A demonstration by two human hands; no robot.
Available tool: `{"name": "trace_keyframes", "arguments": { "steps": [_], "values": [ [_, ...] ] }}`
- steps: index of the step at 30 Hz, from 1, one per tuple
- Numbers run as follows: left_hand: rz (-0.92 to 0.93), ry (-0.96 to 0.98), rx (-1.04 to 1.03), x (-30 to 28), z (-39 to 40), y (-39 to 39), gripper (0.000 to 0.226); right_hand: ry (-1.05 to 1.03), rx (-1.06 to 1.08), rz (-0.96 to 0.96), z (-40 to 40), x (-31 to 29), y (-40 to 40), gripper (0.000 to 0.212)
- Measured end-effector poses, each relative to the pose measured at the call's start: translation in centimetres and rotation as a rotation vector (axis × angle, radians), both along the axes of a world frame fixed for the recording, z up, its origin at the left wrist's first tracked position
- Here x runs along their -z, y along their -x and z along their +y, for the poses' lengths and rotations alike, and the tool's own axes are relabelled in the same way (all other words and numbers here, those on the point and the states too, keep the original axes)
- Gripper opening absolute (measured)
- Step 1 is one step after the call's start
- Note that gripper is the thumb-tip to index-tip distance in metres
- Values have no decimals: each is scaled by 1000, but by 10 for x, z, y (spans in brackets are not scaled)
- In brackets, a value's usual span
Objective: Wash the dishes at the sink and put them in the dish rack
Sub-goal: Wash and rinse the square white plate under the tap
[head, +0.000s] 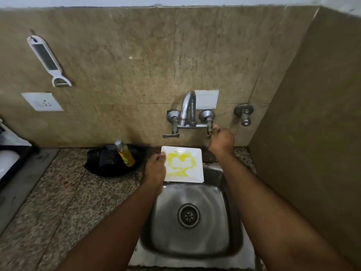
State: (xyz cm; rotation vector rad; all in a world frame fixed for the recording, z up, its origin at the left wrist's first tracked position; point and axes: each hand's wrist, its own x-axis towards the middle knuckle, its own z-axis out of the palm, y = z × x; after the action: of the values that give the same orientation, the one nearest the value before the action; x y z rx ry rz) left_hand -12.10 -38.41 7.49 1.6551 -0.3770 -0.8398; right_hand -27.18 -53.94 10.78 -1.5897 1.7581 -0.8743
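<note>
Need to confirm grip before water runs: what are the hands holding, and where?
Left hand pinches the white square plate at its left edge. Right hand grips the right tap handle.

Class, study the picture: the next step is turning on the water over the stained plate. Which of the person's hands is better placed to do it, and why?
The right hand: it already grips the right lever handle of the chrome wall tap. The left hand is occupied, pinching the white square plate smeared with yellow over the steel sink.

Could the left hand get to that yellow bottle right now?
Probably not yet: the left hand grips the plate. The bottle stands close beside it, nothing between.
</note>
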Motion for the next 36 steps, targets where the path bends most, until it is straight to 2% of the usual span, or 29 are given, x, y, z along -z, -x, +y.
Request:
{"name": "trace_keyframes", "arguments": {
  "steps": [2,4,5,8,10,13,15,16,19,21,22,24,25,26,28,30,33,36],
  "values": [
    [8,2,-13,2,-3,3,30,-132,57,-237,-7,10,3,64],
    [28,4,-24,0,-3,4,30,-251,96,-483,-4,13,4,55],
    [32,7,-26,-1,-1,4,29,-280,106,-543,1,11,4,51],
    [-8,8,-39,-3,2,-4,27,-359,69,-534,18,16,-1,49],
    [-55,-7,-42,1,4,-13,28,-433,-46,-501,32,28,-8,45],
    [-143,-9,-42,9,7,-23,33,-450,-297,-375,53,49,-23,7],
    [-232,-12,-30,16,8,-27,38,-392,-329,-289,63,63,-34,12],
    [-276,-11,-19,16,9,-27,40,-354,-279,-281,66,63,-39,10],
    [-427,-45,-16,8,10,-21,38,-257,-119,-285,67,67,-53,29],
    [-503,-73,-73,-2,11,-20,33,-278,-205,-269,71,74,-58,21],
    [-530,-93,-106,-4,13,-22,32,-339,-289,-318,75,75,-59,23],
    [-551,-113,-137,-4,16,-29,31,-474,-416,-511,81,81,-57,48],
    [-563,-114,-127,-3,18,-30,31,-487,-418,-538,83,81,-54,50],
    [-573,-115,-106,-2,19,-28,29,-447,-376,-504,83,80,-54,43],
    [-588,-107,-64,-1,18,-17,25,-266,-247,-252,82,72,-55,29],
    [-595,-95,-70,-1,14,-7,21,-98,-200,27,83,63,-54,38],
    [-572,-110,-152,-5,7,-5,20,93,-428,259,93,59,-53,52],
    [-500,-202,-239,-4,6,-18,24,96,-764,407,112,65,-43,60]
  ]
}}
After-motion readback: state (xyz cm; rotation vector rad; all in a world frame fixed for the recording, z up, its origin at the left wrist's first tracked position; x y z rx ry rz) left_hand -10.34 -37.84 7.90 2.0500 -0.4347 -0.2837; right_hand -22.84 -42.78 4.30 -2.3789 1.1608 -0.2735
